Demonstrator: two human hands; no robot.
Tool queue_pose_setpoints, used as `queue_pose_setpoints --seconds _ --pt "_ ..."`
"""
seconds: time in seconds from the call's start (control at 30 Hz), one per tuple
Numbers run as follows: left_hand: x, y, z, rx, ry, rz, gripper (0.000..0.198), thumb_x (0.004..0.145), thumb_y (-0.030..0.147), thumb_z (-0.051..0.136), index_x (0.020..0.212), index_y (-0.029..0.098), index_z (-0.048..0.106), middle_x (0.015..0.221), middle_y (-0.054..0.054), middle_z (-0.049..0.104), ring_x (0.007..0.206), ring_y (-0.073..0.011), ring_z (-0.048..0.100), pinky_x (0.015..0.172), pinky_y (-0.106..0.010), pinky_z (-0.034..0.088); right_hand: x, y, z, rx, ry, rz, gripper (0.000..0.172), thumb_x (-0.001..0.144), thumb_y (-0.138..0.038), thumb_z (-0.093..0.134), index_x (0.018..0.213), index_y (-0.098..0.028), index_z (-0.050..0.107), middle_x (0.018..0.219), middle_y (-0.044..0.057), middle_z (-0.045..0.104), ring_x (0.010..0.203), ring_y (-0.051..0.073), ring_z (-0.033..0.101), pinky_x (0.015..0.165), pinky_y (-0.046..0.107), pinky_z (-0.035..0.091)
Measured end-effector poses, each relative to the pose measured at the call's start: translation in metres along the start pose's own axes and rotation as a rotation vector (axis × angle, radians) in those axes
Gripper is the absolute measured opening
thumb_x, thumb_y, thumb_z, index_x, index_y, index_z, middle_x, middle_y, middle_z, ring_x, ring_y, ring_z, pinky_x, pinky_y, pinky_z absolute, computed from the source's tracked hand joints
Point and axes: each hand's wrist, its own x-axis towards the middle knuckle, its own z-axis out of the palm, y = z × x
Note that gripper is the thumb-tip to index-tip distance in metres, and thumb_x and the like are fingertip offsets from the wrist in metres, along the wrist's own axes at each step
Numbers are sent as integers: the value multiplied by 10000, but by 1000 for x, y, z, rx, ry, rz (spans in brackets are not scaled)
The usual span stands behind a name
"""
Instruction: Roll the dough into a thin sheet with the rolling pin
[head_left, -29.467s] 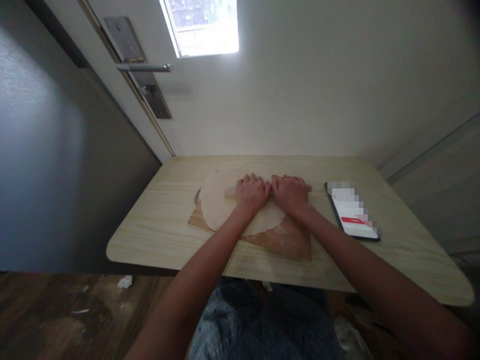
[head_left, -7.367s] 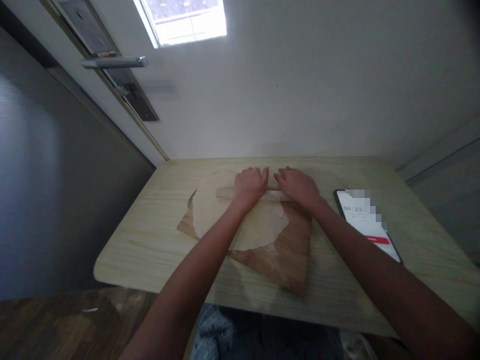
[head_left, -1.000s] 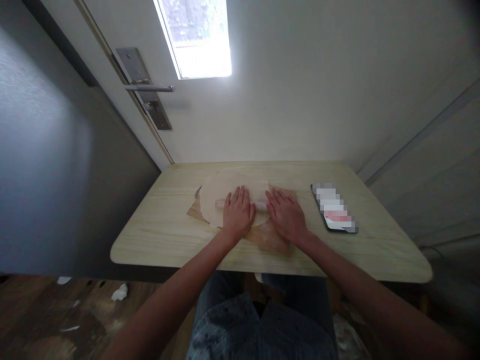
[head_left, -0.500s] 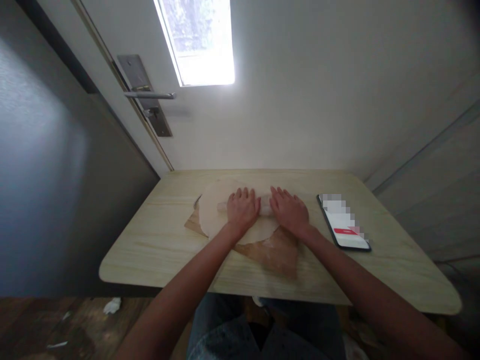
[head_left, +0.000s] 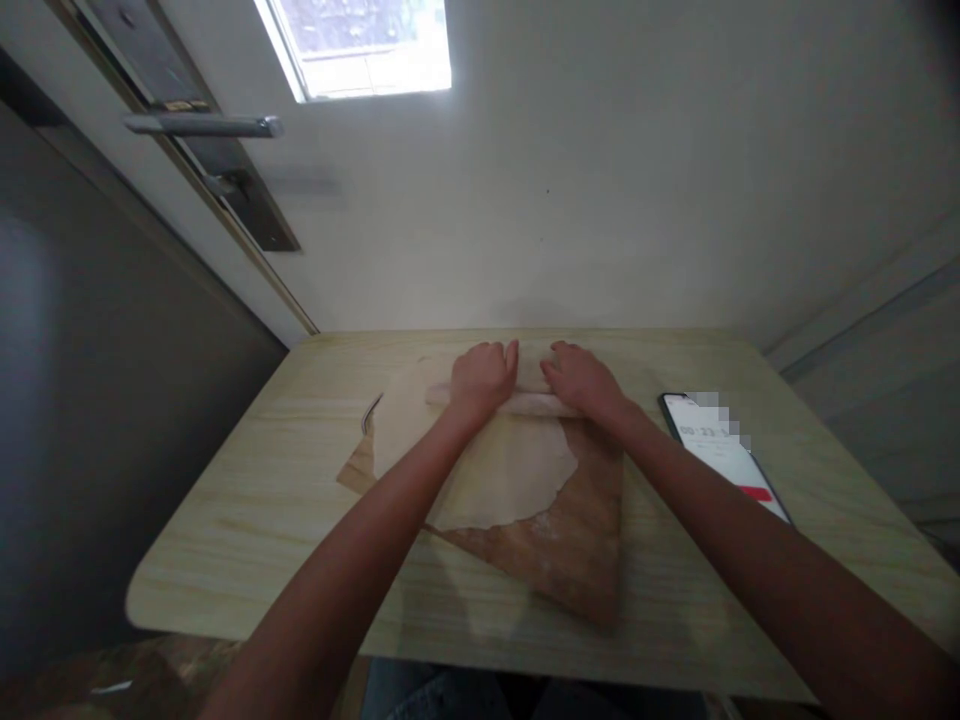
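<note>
A thin, wide sheet of dough [head_left: 510, 475] with an uneven edge lies over a brown wooden board [head_left: 581, 555]. Across its far part rests a pale, floured rolling pin [head_left: 534, 403]. My left hand [head_left: 480, 378] is curled over the pin left of its middle, thumb pointing up and away. Towards the pin's right end, my right hand [head_left: 586, 380] bends over it in the same way. The hands are a short gap apart, with the pin visible between them. Both palms hide parts of the pin.
A phone [head_left: 716, 450] with a lit screen lies right of the board, partly behind my right forearm. A curved metal piece [head_left: 369, 412] shows at the board's left corner. The light wooden table [head_left: 247, 500] stands against a door with a lever handle [head_left: 202, 125].
My hands and the rolling pin have moved to the far part of the dough, showing more of its near side. My fingers are more curled. The camera view has shifted closer.
</note>
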Motion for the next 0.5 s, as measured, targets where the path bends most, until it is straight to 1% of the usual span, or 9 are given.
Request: queue_pose_setpoints --seconds 0.13,0.23,0.3,0.4,0.5 --pt "1 0 0 4 0 2 595 877 421 79 860 133 599 868 -107 614 810 -202 567 682 -301 405 -2 -1 -1 -14 57 -21 378 833 -288 280 1065 -88 502 1043 150 563 967 220 511 790 287 366" --pt "-5 1 1 16 7 -4 546 877 403 113 890 136 588 890 -107 609 825 -200 561 701 -303 400 -10 -3 -4 -17 52 -15 387 839 -303 262 1052 -98 512 1042 144 563 962 217 508 783 294 370" --pt "-11 2 0 34 7 -11 497 872 396 156 919 137 577 907 -106 605 849 -200 550 725 -306 393 -18 -5 -5 -22 43 -12 402 839 -314 262 1081 -104 503 1073 141 552 989 220 491 810 315 359" --pt "-26 4 -1 70 1 -4 420 857 370 227 932 140 570 926 -100 599 904 -207 520 771 -322 374 -33 -9 -4 -56 72 10 447 833 -332 268 1188 -121 439 1196 129 483 1115 254 392 903 409 282" --pt "-46 4 -2 98 22 59 378 854 342 244 923 158 567 992 -89 579 970 -210 481 807 -330 354 -52 -14 0 -92 121 28 483 834 -347 262 1265 -156 365 1297 100 390 1212 279 261 951 490 176"
